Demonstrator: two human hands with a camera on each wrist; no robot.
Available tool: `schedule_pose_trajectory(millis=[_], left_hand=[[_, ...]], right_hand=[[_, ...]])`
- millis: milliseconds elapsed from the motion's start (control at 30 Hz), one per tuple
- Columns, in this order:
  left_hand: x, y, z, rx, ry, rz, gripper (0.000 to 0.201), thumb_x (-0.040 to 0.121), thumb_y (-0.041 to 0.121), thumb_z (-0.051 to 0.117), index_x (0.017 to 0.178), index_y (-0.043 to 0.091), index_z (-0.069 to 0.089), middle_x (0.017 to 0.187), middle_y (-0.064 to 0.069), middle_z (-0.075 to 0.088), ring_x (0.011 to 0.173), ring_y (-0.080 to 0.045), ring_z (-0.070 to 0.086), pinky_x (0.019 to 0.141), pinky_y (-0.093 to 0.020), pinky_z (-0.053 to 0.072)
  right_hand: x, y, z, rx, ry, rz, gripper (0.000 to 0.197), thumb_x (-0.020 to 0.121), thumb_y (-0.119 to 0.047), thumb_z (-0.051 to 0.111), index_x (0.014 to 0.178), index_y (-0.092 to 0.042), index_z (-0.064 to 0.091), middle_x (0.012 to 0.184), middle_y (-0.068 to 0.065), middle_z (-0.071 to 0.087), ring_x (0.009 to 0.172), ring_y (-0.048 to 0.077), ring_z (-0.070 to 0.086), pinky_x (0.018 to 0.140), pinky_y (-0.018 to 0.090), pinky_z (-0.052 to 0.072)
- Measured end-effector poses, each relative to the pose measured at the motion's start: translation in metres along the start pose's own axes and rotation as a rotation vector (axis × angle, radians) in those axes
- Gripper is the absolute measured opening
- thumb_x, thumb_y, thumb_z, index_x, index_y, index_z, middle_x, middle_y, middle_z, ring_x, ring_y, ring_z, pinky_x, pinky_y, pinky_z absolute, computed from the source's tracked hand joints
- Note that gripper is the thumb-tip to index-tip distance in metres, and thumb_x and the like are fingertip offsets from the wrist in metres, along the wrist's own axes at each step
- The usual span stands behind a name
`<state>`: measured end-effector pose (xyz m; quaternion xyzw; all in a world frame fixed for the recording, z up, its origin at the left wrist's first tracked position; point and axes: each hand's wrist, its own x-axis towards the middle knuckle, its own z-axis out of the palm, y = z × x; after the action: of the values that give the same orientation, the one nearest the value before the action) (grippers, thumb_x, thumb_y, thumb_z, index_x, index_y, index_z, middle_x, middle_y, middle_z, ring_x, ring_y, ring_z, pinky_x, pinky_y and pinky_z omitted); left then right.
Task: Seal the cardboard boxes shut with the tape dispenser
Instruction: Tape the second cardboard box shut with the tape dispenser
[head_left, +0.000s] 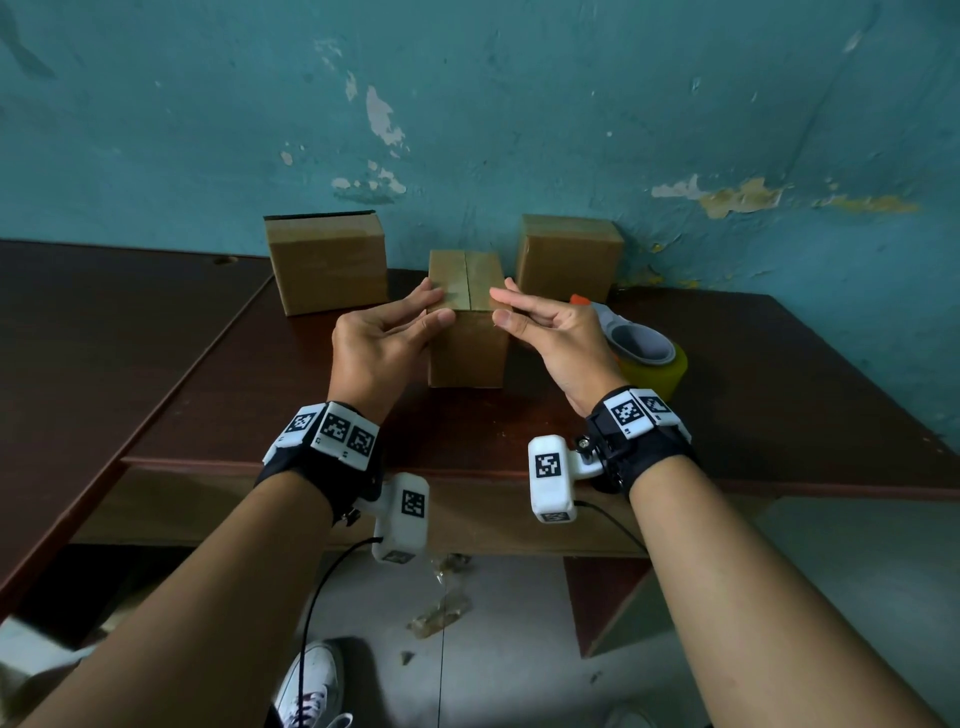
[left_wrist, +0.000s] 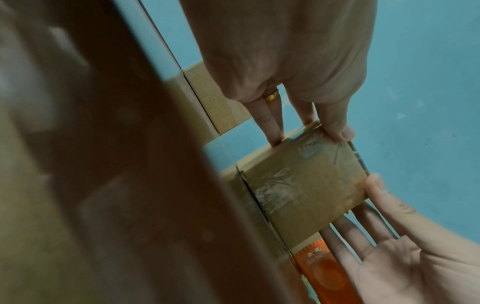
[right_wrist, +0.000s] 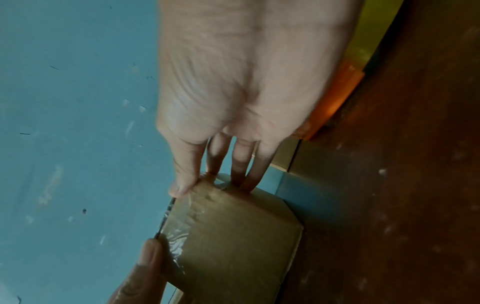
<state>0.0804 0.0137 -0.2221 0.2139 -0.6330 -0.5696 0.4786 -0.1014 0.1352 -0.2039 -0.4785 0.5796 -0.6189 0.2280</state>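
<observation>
A small upright cardboard box (head_left: 467, 343) stands mid-table, its top flaps meeting in a centre seam, with clear tape shining over the top front edge (left_wrist: 306, 152). My left hand (head_left: 439, 306) touches its upper left corner: straight fingers (left_wrist: 272, 127) lie along the side and the thumb sits on the front edge. My right hand (head_left: 501, 306) mirrors it on the upper right corner, thumb (right_wrist: 182, 185) on the taped edge. The tape dispenser (head_left: 644, 358), orange and grey with a yellowish roll, lies on the table just right of my right hand, untouched.
Two more cardboard boxes stand against the teal wall, one back left (head_left: 327, 265) and one back right (head_left: 569, 257). The dark wooden table (head_left: 779, 389) abuts another table (head_left: 104, 338) on the left. Tape scraps (head_left: 441, 608) and a shoe (head_left: 311, 680) are on the floor.
</observation>
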Motion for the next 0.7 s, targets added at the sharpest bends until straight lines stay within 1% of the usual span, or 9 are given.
schedule_pose_trajectory(millis=[67,167,267,300,367,500,633,700], left_hand=[[-0.002,0.001,0.001,0.025,0.012,0.005,0.040,0.084,0.028,0.088,0.120,0.014,0.079,0.133,0.007,0.073,0.125,-0.007,0.068,0.110,-0.036,0.054],[-0.005,0.003,0.006,0.095,0.074,0.033,0.040,0.085,0.028,0.090,0.121,0.013,0.080,0.130,0.009,0.075,0.118,-0.006,0.072,0.103,-0.032,0.058],[-0.007,0.005,0.013,0.119,0.127,0.049,0.047,0.078,0.032,0.095,0.119,0.013,0.081,0.128,0.009,0.075,0.112,-0.005,0.074,0.097,-0.027,0.060],[-0.007,0.005,0.015,0.127,0.141,0.060,0.049,0.077,0.032,0.095,0.119,0.012,0.081,0.128,0.008,0.076,0.111,-0.005,0.074,0.097,-0.026,0.060],[-0.007,0.006,0.016,0.138,0.158,0.078,0.048,0.077,0.030,0.095,0.119,0.010,0.081,0.126,0.005,0.076,0.110,-0.002,0.074,0.097,-0.024,0.059],[-0.006,0.010,0.013,0.130,0.133,0.078,0.044,0.081,0.024,0.092,0.119,0.005,0.079,0.127,-0.001,0.076,0.113,0.001,0.072,0.098,-0.019,0.057],[-0.006,0.010,0.010,0.124,0.103,0.082,0.040,0.085,0.021,0.089,0.120,0.005,0.079,0.128,-0.001,0.075,0.113,0.003,0.071,0.096,-0.014,0.054],[-0.005,0.009,0.008,0.119,0.083,0.082,0.037,0.087,0.021,0.087,0.120,0.007,0.079,0.130,-0.001,0.074,0.116,0.002,0.070,0.098,-0.015,0.054]], right_hand=[[0.001,0.000,0.000,0.022,0.008,0.003,0.030,0.093,-0.020,0.082,0.120,-0.033,0.080,0.145,-0.003,0.066,0.139,0.002,0.056,0.123,0.044,0.042],[0.000,-0.002,0.001,0.019,0.029,0.002,0.030,0.090,-0.019,0.084,0.119,-0.028,0.081,0.143,-0.001,0.068,0.136,0.002,0.059,0.121,0.044,0.044],[-0.001,-0.005,0.002,-0.035,0.063,-0.021,0.035,0.086,-0.021,0.089,0.119,-0.020,0.081,0.139,0.000,0.070,0.131,-0.004,0.061,0.121,0.034,0.044],[-0.001,-0.006,0.003,-0.039,0.080,-0.033,0.035,0.084,-0.021,0.090,0.118,-0.018,0.081,0.137,0.001,0.071,0.129,-0.005,0.062,0.121,0.033,0.044],[0.001,-0.005,0.005,-0.045,0.098,-0.053,0.034,0.083,-0.022,0.091,0.115,-0.019,0.082,0.135,0.002,0.072,0.128,-0.003,0.063,0.121,0.037,0.045],[0.004,-0.001,0.003,-0.065,0.073,-0.036,0.034,0.084,-0.027,0.090,0.117,-0.023,0.082,0.140,0.001,0.070,0.130,-0.003,0.061,0.122,0.042,0.043],[0.004,0.002,0.001,-0.042,0.037,-0.015,0.034,0.088,-0.031,0.087,0.121,-0.026,0.081,0.144,-0.005,0.067,0.133,-0.001,0.060,0.120,0.047,0.046],[0.005,0.003,0.001,-0.029,0.033,-0.001,0.032,0.090,-0.029,0.085,0.122,-0.027,0.080,0.144,-0.008,0.066,0.134,-0.001,0.059,0.118,0.047,0.048]])
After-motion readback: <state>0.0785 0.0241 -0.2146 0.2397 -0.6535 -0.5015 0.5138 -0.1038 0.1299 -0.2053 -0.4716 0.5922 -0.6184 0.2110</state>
